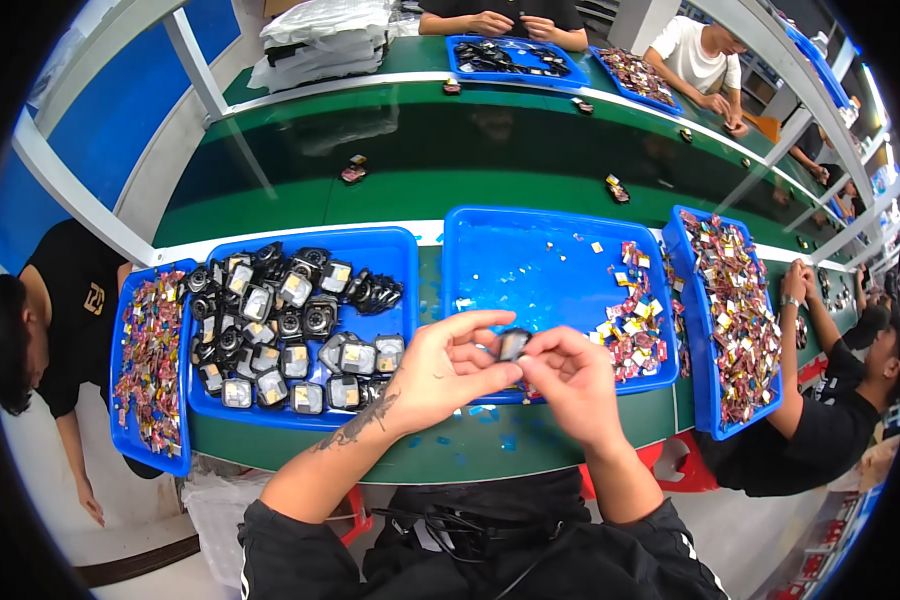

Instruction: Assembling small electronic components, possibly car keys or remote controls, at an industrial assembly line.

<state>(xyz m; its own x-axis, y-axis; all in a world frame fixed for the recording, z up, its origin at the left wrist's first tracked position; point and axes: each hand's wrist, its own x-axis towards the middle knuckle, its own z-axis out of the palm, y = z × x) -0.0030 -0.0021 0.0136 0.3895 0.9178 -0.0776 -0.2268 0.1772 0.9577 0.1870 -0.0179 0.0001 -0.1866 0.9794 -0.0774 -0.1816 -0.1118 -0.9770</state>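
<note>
Between my two hands, above the near edge of the green bench, is a small black watch case (513, 345) with a greyish face. My left hand (448, 368) grips it from the left with thumb and fingers. With thumb and fingertips, my right hand (570, 378) pinches its right side. Left of my hands, a blue tray (407, 262) holds many similar black watch cases (295, 290). Behind and right of my hands, another blue tray (530, 262) has small reddish parts with white and yellow pieces (630, 335) heaped at its right side.
Narrower blue trays of reddish parts stand at far left (150, 360) and right (735, 320). Beyond a white rail runs a green conveyor belt (420, 185) carrying scattered pieces. People sit at both sides and across. White frame posts (80, 190) rise at left.
</note>
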